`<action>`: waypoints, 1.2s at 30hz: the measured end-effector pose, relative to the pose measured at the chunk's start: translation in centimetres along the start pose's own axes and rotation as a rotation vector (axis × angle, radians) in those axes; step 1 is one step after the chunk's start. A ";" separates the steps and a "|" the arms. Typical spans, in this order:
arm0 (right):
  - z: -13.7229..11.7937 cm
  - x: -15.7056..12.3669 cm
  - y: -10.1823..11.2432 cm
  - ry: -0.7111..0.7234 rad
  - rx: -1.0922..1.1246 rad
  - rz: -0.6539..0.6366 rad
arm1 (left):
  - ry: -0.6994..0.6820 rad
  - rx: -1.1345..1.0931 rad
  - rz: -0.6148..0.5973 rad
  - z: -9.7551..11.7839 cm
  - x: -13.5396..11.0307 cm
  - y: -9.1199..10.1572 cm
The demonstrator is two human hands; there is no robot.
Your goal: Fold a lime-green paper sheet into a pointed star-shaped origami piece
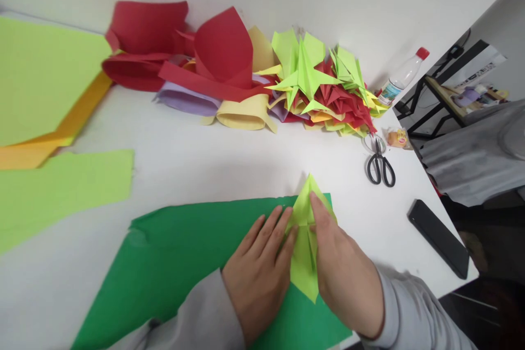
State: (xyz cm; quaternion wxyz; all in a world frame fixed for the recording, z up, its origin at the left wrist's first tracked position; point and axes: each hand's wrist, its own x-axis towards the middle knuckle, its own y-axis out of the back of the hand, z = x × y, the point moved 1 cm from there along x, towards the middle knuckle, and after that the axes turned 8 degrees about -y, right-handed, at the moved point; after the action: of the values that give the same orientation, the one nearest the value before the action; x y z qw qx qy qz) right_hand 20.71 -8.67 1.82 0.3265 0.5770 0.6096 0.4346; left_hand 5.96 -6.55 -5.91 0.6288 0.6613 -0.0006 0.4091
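Observation:
A light green folded paper piece (305,254), kite-shaped with points at both ends, lies on a dark green sheet (180,257) near the table's front edge. My left hand (258,273) rests flat beside it, fingers stretched out and pressing its left flap. My right hand (344,270) lies over its right side, fingers together, fingertips pressing down on the crease near the middle.
A heap of folded paper shapes (324,87) and curled red, yellow and purple scraps (213,71) sits along the wall. Black scissors (380,167), a dark phone (438,238), a plastic bottle (402,76) are at right. Light green (61,186) and orange sheets (61,131) lie at left.

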 end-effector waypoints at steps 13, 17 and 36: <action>-0.2 0.4 1.9 0.028 0.132 0.195 | -0.114 0.023 -0.118 0.3 1.0 1.4; 1.4 0.8 2.7 -0.089 0.096 0.356 | -0.072 -0.013 -0.145 0.2 1.2 1.4; 2.3 1.8 2.3 0.326 -0.024 0.009 | -0.079 -0.071 -0.088 -0.6 1.9 1.8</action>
State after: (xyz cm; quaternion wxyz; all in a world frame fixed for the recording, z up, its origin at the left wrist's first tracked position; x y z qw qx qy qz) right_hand 23.53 -6.60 3.13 0.2280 0.4976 0.6466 0.5313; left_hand 5.98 -5.48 -3.47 0.6689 0.6535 -0.0108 0.3541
